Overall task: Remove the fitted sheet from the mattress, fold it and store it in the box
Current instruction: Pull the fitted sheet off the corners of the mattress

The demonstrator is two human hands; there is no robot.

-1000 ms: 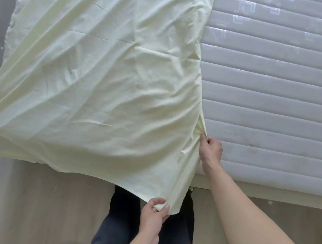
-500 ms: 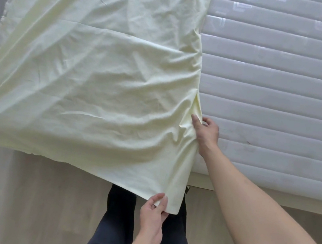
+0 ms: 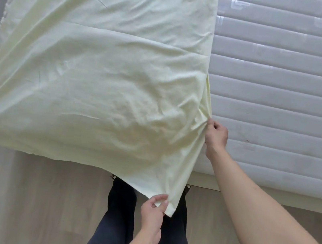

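On the mattress, both hands pinch the sheet: left hand its corner, right hand its edge.

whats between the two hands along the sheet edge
In the head view, only the sheet's own side edge runs between them, from the left hand at the hanging corner up to the right hand over the mattress.

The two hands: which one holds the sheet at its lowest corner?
The left hand; the right hand pinches the sheet higher, beside the mattress.
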